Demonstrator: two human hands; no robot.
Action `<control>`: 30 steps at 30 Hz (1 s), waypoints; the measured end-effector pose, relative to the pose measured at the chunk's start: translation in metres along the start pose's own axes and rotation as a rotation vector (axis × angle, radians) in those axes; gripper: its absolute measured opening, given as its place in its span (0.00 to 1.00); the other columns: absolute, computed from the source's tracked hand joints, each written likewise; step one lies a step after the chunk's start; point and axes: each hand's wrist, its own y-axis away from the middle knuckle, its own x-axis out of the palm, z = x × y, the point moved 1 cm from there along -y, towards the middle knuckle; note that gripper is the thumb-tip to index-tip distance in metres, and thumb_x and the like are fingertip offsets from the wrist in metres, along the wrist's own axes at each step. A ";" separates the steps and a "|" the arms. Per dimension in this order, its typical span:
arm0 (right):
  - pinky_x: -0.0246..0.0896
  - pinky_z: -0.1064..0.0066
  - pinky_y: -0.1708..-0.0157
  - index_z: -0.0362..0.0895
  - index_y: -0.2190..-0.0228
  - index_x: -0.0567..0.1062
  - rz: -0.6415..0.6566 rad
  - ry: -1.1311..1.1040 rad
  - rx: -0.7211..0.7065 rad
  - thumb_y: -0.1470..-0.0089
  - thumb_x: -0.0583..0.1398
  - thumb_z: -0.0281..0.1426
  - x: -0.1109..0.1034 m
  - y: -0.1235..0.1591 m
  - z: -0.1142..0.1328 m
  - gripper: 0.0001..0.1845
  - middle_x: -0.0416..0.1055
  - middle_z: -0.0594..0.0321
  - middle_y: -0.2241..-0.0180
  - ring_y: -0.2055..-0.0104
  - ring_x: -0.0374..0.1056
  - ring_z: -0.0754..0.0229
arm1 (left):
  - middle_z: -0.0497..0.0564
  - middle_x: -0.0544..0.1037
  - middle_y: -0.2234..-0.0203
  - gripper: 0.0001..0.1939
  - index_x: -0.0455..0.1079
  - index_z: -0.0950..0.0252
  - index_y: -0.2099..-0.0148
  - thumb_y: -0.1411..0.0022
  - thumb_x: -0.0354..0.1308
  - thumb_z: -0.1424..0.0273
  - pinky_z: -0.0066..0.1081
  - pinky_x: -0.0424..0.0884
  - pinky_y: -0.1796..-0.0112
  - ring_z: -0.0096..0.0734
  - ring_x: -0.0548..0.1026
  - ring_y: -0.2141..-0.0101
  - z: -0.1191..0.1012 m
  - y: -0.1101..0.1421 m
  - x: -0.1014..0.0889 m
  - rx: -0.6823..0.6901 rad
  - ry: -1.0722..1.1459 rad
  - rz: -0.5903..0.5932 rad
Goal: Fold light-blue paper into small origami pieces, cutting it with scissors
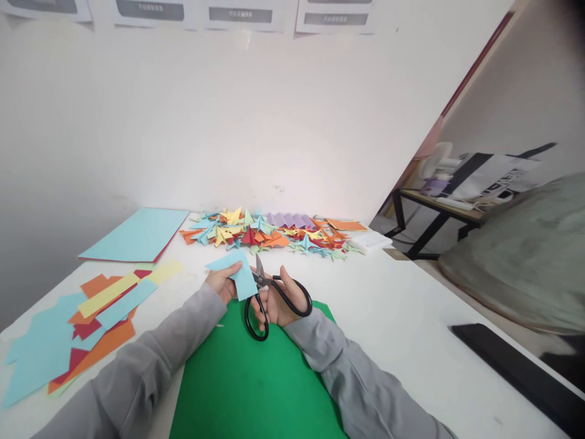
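Note:
My left hand (222, 281) pinches a folded light-blue piece of paper (244, 277) between thumb and fingers, above the far edge of a green sheet (260, 378). Close on its right, my right hand (281, 299) grips a pair of black-handled scissors (261, 280), fingers through the large loops. The scissor blades stand apart and point away from me, beside the right edge of the blue paper. Whether a blade touches the paper I cannot tell. Parts of the right fingers are hidden behind the handles.
Folded paper shapes (260, 235) in several colours lie heaped along the wall. Light-blue sheets (137, 235) rest at the back left, above scattered coloured paper pieces (91, 329). A black strip-like object (516, 372) lies by the right edge; a side table (439, 204) stands beyond.

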 end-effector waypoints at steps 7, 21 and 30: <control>0.58 0.63 0.79 0.47 0.49 0.48 -0.036 0.020 -0.022 0.54 0.34 0.55 0.000 0.000 0.002 0.37 0.67 0.62 0.78 0.80 0.65 0.58 | 0.55 0.75 0.80 0.09 0.68 0.74 0.65 0.53 0.55 0.80 0.33 0.72 0.70 0.34 0.74 0.75 -0.002 0.004 0.006 0.103 0.068 -0.087; 0.58 0.62 0.78 0.49 0.48 0.45 -0.038 0.038 -0.016 0.53 0.32 0.54 0.001 0.000 0.001 0.35 0.65 0.63 0.78 0.80 0.65 0.59 | 0.57 0.76 0.76 0.09 0.70 0.74 0.68 0.55 0.58 0.76 0.33 0.71 0.71 0.36 0.74 0.73 0.002 0.000 -0.001 0.112 -0.028 0.039; 0.58 0.63 0.80 0.49 0.49 0.47 -0.068 0.012 -0.051 0.55 0.33 0.56 0.003 -0.003 -0.001 0.37 0.65 0.64 0.79 0.80 0.65 0.58 | 0.58 0.76 0.76 0.10 0.71 0.75 0.69 0.56 0.59 0.74 0.32 0.71 0.72 0.36 0.73 0.74 0.005 -0.001 -0.002 0.139 -0.061 0.041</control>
